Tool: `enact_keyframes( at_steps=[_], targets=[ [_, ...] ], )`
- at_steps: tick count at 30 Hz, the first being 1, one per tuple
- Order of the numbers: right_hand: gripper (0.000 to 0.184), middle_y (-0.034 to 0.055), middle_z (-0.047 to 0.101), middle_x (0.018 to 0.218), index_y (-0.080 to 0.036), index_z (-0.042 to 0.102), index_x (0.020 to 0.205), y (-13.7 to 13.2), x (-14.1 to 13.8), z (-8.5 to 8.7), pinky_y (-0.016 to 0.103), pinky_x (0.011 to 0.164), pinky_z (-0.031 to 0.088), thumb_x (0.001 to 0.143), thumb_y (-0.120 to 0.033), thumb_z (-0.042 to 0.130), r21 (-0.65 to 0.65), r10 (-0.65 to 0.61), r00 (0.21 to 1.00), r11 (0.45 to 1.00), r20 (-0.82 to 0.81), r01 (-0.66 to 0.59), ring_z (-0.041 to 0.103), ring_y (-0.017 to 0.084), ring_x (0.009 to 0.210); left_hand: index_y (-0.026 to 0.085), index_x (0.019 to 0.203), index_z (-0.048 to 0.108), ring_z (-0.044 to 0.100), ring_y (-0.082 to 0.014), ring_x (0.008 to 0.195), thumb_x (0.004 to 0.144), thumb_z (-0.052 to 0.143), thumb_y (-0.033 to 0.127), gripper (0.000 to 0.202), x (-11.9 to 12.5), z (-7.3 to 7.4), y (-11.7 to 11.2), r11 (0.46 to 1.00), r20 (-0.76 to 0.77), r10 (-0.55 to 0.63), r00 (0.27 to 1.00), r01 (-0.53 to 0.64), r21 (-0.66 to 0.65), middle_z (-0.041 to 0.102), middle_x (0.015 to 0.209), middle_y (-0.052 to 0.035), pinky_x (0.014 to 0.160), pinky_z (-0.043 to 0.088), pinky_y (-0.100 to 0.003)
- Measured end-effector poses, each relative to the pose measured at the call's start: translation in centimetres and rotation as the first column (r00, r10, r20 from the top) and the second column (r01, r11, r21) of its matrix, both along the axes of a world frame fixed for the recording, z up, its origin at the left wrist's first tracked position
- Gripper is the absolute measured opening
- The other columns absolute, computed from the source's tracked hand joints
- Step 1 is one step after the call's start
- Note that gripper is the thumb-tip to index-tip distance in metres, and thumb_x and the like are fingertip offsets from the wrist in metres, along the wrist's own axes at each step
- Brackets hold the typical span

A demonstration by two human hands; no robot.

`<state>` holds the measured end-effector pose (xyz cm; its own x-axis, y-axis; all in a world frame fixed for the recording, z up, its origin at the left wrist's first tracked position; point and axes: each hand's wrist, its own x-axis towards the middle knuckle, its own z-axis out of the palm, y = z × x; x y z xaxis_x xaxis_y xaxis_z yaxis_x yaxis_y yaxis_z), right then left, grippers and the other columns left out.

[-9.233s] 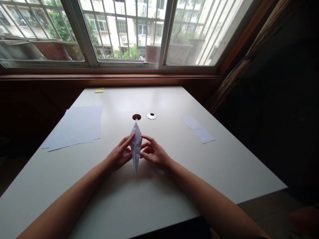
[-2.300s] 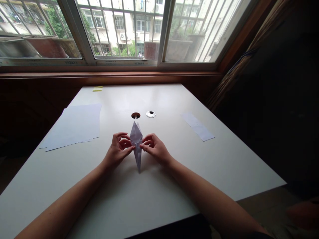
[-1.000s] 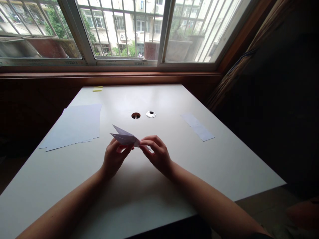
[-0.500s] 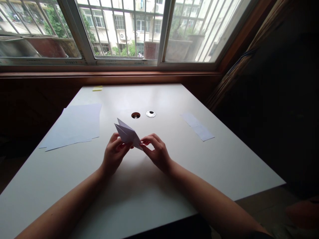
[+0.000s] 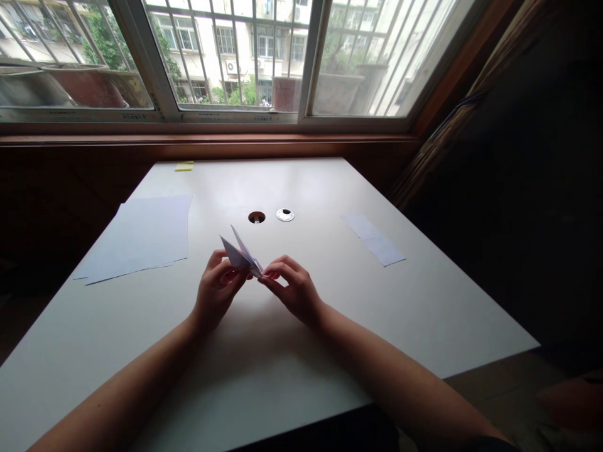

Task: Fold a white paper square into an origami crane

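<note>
A folded piece of white paper (image 5: 239, 256) is held up between both hands above the table, two pointed flaps standing apart at its upper left. My left hand (image 5: 219, 285) grips it from the left and below, thumb and fingers closed on the paper. At the lower right end, the fingertips of my right hand (image 5: 292, 285) pinch the folded paper's narrow tip. Part of the fold is hidden behind the fingers.
Loose paper sheets (image 5: 146, 235) lie at the left of the white table (image 5: 306, 389). A paper strip (image 5: 374, 240) rests at the right. Beyond the hands are a round cable hole (image 5: 257, 217) and its metal cover (image 5: 285, 215). Yellow sticky notes (image 5: 184, 166) lie near the far edge.
The folded paper has turned so its flaps show more edge-on and stand wider apart. My right fingertips have shifted slightly left along its lower end; my left hand stays nearly still.
</note>
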<state>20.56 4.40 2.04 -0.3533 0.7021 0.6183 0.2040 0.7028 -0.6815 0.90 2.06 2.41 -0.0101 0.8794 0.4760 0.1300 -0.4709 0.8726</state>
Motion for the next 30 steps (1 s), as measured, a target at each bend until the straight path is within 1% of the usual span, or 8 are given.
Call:
enact_keyframes(
  at_steps=[5, 10, 13, 16, 20, 23, 27, 30],
  targets=[
    [0.008, 0.0058, 0.062, 0.101, -0.022, 0.065, 0.098, 0.2, 0.1, 0.0, 0.031, 0.079, 0.058, 0.093, -0.029, 0.064, -0.062, 0.063, 0.996, 0.996, -0.071, -0.067, 0.064, 0.016, 0.088, 0.019, 0.097, 0.072, 0.067, -0.0167, 0.085, 0.089, 0.07, 0.026, 0.011, -0.1, 0.0, 0.0, 1.0, 0.007, -0.026, 1.0, 0.026, -0.012, 0.049, 0.114, -0.0068, 0.076, 0.062, -0.032],
    [0.011, 0.0074, 0.062, 0.109, -0.023, 0.064, 0.096, 0.5, 0.1, 0.1, 0.036, 0.086, 0.059, 0.09, -0.031, 0.068, -0.107, 0.114, 0.987, 0.986, -0.113, -0.126, 0.063, 0.018, 0.102, 0.022, 0.103, 0.071, 0.063, -0.023, 0.104, 0.089, 0.07, 0.028, 0.015, -0.3, -0.5, 0.3, 0.998, -0.018, -0.058, 0.998, 0.059, 0.006, 0.052, 0.115, -0.0086, 0.086, 0.059, -0.035],
    [0.016, 0.007, 0.063, 0.108, -0.022, 0.063, 0.096, 0.4, 0.0, 0.1, 0.033, 0.082, 0.06, 0.087, -0.032, 0.072, -0.14, 0.163, 0.976, 0.973, -0.141, -0.183, 0.065, 0.018, 0.1, 0.02, 0.1, 0.071, 0.064, -0.0229, 0.1, 0.089, 0.07, 0.03, 0.014, -0.6, -0.8, 0.4, 0.997, -0.014, -0.079, 0.997, 0.078, -0.015, 0.058, 0.109, -0.0092, 0.083, 0.059, -0.035],
    [0.02, 0.0064, 0.064, 0.106, -0.022, 0.062, 0.096, 0.4, 0.1, 0.1, 0.032, 0.081, 0.059, 0.085, -0.033, 0.074, -0.156, 0.143, 0.977, 0.973, -0.156, -0.168, 0.065, 0.017, 0.097, 0.018, 0.102, 0.07, 0.067, -0.0245, 0.096, 0.09, 0.069, 0.033, 0.019, -0.6, -0.9, 0.3, 0.987, 0.026, -0.132, 0.991, 0.134, -0.094, 0.066, 0.102, -0.0108, 0.085, 0.059, -0.038],
    [0.023, 0.0062, 0.064, 0.105, -0.021, 0.061, 0.095, 0.5, 0.2, 0.0, 0.033, 0.079, 0.06, 0.084, -0.036, 0.075, -0.198, 0.112, 0.978, 0.969, -0.177, -0.147, 0.066, 0.017, 0.096, 0.016, 0.112, 0.066, 0.069, -0.0279, 0.101, 0.091, 0.068, 0.036, 0.03, -0.6, -0.8, -0.1, 0.95, 0.098, -0.222, 0.97, 0.238, -0.203, 0.07, 0.108, -0.0145, 0.091, 0.057, -0.044],
    [0.022, 0.006, 0.064, 0.105, -0.021, 0.062, 0.094, 0.6, 0.3, 0.0, 0.033, 0.08, 0.06, 0.084, -0.035, 0.075, -0.202, 0.113, 0.979, 0.968, -0.168, -0.146, 0.066, 0.017, 0.097, 0.016, 0.114, 0.064, 0.069, -0.028, 0.103, 0.089, 0.071, 0.036, 0.033, -0.5, -0.9, 0.0, 0.934, 0.144, -0.254, 0.957, 0.281, -0.221, 0.071, 0.111, -0.0145, 0.09, 0.058, -0.042],
    [0.018, 0.0069, 0.062, 0.108, -0.021, 0.064, 0.097, 0.4, 0.3, 0.1, 0.033, 0.082, 0.06, 0.085, -0.031, 0.074, -0.151, 0.128, 0.985, 0.978, -0.119, -0.145, 0.065, 0.018, 0.1, 0.017, 0.112, 0.063, 0.07, -0.0263, 0.1, 0.088, 0.072, 0.035, 0.032, -0.6, -1.4, 0.3, 0.939, 0.177, -0.225, 0.958, 0.262, -0.221, 0.071, 0.108, -0.0127, 0.09, 0.058, -0.041],
    [0.017, 0.0075, 0.062, 0.109, -0.022, 0.065, 0.099, 0.3, 0.4, 0.2, 0.033, 0.08, 0.061, 0.087, -0.031, 0.072, -0.114, 0.125, 0.988, 0.984, -0.087, -0.135, 0.064, 0.018, 0.101, 0.018, 0.115, 0.06, 0.069, -0.0261, 0.102, 0.087, 0.074, 0.035, 0.035, -0.7, -2.0, 0.6, 0.944, 0.205, -0.219, 0.954, 0.26, -0.201, 0.07, 0.111, -0.0124, 0.089, 0.059, -0.04]
  ],
)
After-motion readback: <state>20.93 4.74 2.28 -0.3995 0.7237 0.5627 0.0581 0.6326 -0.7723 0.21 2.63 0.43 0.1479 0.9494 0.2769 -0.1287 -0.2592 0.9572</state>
